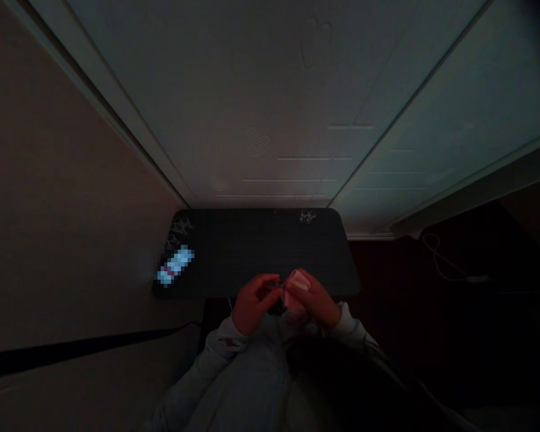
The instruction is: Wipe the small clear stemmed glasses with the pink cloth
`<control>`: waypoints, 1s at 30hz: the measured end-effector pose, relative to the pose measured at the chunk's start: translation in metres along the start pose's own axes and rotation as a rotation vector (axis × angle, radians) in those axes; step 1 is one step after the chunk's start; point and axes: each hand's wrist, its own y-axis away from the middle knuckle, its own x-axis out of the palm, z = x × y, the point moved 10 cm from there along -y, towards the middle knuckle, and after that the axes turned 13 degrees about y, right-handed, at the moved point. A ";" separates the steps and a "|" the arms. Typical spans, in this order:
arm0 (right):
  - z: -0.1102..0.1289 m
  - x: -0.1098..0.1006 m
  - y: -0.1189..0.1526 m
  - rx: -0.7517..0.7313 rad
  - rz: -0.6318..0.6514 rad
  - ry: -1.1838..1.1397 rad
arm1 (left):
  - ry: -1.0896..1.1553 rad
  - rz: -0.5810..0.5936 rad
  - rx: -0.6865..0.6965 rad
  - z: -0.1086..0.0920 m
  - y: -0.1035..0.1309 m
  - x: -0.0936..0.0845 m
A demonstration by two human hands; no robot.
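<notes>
In dim light, my right hand (320, 302) is closed around a pink piece that looks like soft cloth (299, 281), with the thumb lying across it. My left hand (252, 305) is just beside it, thumb and fingers curled together in a pinch. Something small and shiny shows between the two sets of fingertips, touching the pink piece's left edge; its kind is too dark to make out. Both hands are held over the near edge of a dark table (247, 252).
Small shiny metal pieces (308, 216) lie at the table's back right, and more metal pieces (181, 225) at the back left. A lit, blurred-out phone-like object (175, 266) rests at the left edge. White panels (261, 90) rise behind; a white cable (445, 264) lies at right.
</notes>
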 end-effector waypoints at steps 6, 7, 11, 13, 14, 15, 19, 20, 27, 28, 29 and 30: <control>0.001 -0.007 -0.002 -0.049 -0.096 0.064 | -0.008 0.043 -0.003 -0.001 0.001 0.006; 0.000 -0.009 -0.002 -0.042 -0.112 0.050 | -0.013 0.051 -0.001 -0.001 0.001 0.007; -0.007 -0.015 -0.003 0.013 -0.182 -0.057 | -0.037 0.059 0.052 -0.006 0.000 0.010; -0.011 -0.015 -0.003 0.054 -0.202 -0.116 | -0.053 0.052 0.089 -0.009 -0.001 0.010; -0.015 -0.014 -0.003 0.084 -0.205 -0.153 | -0.060 0.052 0.104 -0.011 -0.002 0.010; -0.019 -0.012 -0.003 0.117 -0.198 -0.196 | -0.063 0.053 0.116 -0.012 -0.002 0.010; -0.026 -0.001 -0.002 0.195 -0.142 -0.384 | -0.046 0.050 0.116 -0.011 -0.004 0.008; -0.025 0.000 -0.002 0.195 -0.126 -0.417 | -0.044 0.044 0.111 -0.010 -0.004 0.007; -0.006 0.009 0.001 0.138 0.028 -0.426 | -0.082 0.008 0.117 -0.008 -0.004 -0.001; -0.005 0.009 0.001 0.139 0.042 -0.428 | -0.083 0.007 0.115 -0.008 -0.004 -0.002; -0.004 0.011 0.002 0.140 0.058 -0.431 | -0.083 0.007 0.113 -0.008 -0.004 -0.002; -0.003 0.012 0.002 0.137 0.072 -0.433 | -0.083 0.006 0.112 -0.008 -0.004 -0.003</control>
